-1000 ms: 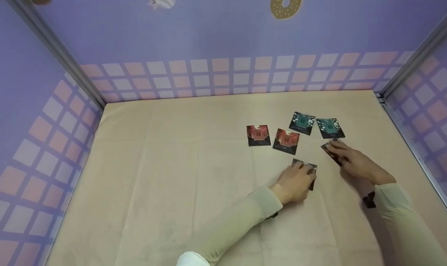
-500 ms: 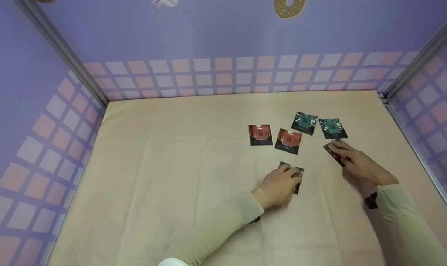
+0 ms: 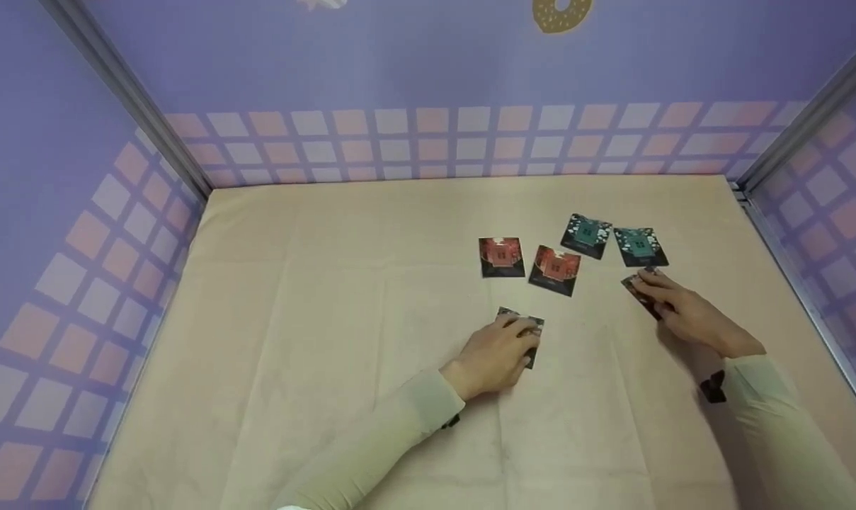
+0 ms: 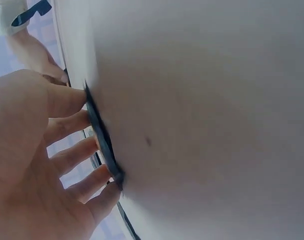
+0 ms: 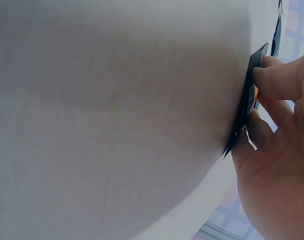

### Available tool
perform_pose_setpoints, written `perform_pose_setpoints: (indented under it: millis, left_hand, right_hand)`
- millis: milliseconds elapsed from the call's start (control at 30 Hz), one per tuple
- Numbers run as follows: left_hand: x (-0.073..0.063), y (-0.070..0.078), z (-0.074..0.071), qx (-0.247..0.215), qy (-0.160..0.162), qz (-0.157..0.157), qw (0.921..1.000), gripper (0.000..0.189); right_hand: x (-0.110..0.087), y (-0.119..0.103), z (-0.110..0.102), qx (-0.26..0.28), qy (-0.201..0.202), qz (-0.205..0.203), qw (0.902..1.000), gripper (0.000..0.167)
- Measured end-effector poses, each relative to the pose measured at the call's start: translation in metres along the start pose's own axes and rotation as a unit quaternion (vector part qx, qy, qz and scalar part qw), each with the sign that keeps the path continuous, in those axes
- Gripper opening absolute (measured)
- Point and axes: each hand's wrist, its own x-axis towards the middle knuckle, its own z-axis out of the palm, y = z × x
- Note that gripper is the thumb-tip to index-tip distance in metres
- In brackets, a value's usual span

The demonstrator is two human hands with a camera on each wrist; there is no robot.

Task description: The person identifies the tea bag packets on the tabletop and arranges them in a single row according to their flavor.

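My left hand (image 3: pixel 495 354) holds a dark square packet (image 3: pixel 536 358), its thumb and spread fingertips along it, close to the tabletop. In the left wrist view the packet (image 4: pixel 103 135) shows as a thin dark strip, seen nearly edge-on. Farther right, my right hand (image 3: pixel 697 319) grips another dark packet (image 3: pixel 634 287) with thumb and fingers. The right wrist view shows that packet (image 5: pixel 245 100) tilted, with the thumb (image 5: pixel 281 77) on it. Most of both printed faces is hidden by the fingers.
Behind the hands lie two red-and-black packets, one on the left (image 3: pixel 501 258) and one on the right (image 3: pixel 555 270). Two teal packets, one nearer the middle (image 3: pixel 587 236) and one farther right (image 3: pixel 640 246), lie beyond. A beige cloth (image 3: pixel 314 319) covers the table; patterned walls (image 3: pixel 399 64) enclose it.
My left hand has moved leftward with its packet, away from the right hand. The right hand keeps its hold in nearly the same place. The head view has shifted slightly.
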Motion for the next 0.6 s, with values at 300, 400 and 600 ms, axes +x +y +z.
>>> perform_pose_setpoints:
  millis: [300, 400, 600]
  left_hand:
    - [-0.030, -0.026, -0.001, -0.024, 0.014, -0.030, 0.9992, 0.035]
    - [-0.039, -0.033, -0.001, -0.029, 0.022, -0.041, 0.9985, 0.035]
    - [-0.054, -0.046, -0.002, -0.054, 0.038, -0.059, 0.9961, 0.035]
  right_hand:
    - [0.000, 0.000, 0.000, -0.007, 0.011, -0.014, 0.9998, 0.055]
    - [0.000, 0.000, 0.000, -0.006, 0.012, -0.012, 0.9998, 0.055]
    - [0.000, 0.000, -0.001, -0.007, -0.006, 0.011, 0.9999, 0.057]
